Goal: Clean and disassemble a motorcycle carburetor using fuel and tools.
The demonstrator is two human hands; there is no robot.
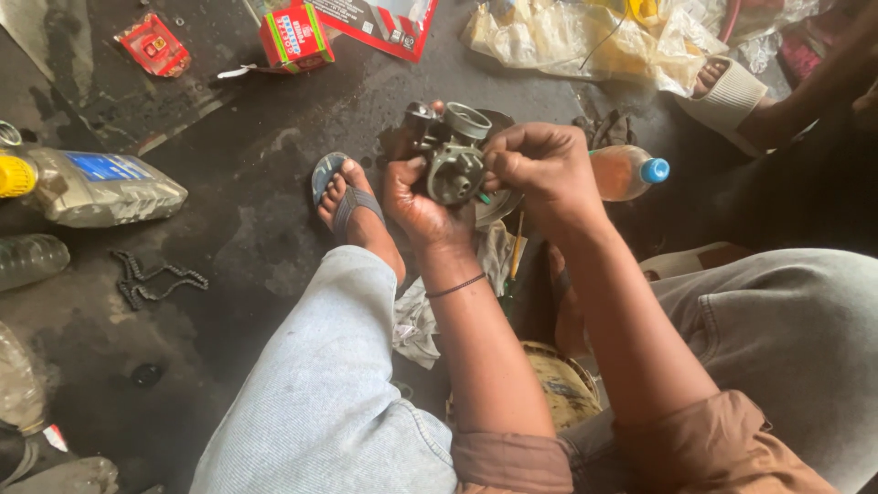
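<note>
My left hand (413, 197) grips a grey metal carburetor (451, 151) from below and the left, held up over the dark floor. My right hand (540, 165) is closed at its right side, fingers pinched on a small green-tipped tool or part (482, 196) against the carburetor body. What exactly the right fingers pinch is partly hidden. A thin band sits on my left wrist (455, 286). Both my knees in light jeans frame the hands.
A grey oil jug with yellow cap (91, 187), a loose chain (155, 279), red boxes (294, 37), a plastic bottle with blue cap (629, 172), crumpled plastic (585, 37), a rag (416, 320), and another person's sandalled foot (727, 91) lie on the oily floor.
</note>
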